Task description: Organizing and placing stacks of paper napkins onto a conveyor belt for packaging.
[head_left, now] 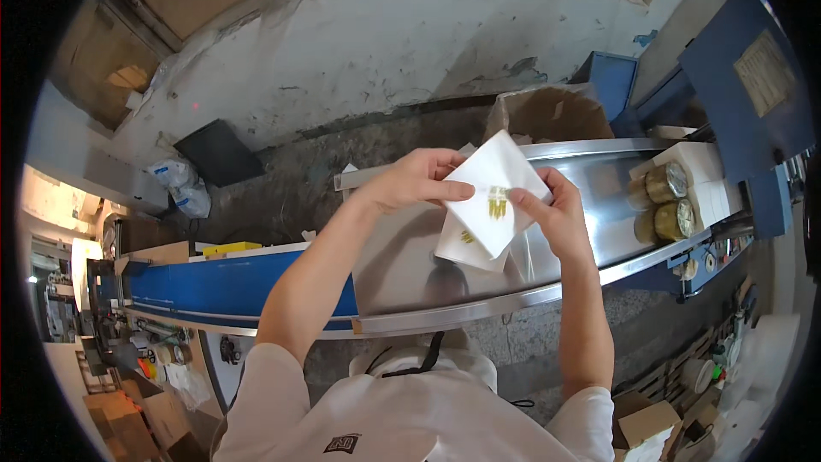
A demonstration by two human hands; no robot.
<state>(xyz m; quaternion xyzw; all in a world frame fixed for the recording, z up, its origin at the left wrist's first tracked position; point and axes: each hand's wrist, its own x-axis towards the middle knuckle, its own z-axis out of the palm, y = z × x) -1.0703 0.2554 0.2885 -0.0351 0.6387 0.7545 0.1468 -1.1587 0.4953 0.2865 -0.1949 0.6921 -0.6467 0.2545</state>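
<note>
A square white paper napkin [489,173] with a gold print is held up above the metal table between my two hands. My left hand [419,181] pinches its left corner, thumb on top and fingers behind. At its right side my right hand [554,212] grips the edge, the thumb lying on the face near the print. Below it, partly covered, a second white napkin [470,250] with a similar gold print shows near the metal tabletop [402,269]; whether it rests there or is held too, I cannot tell.
Two brownish-gold rolls [674,220] stand at the table's right end beside a white stack [705,184]. A blue conveyor belt [231,282] adjoins on the left. An open cardboard box [556,113] sits behind the table, and a dark panel [219,152] leans farther left.
</note>
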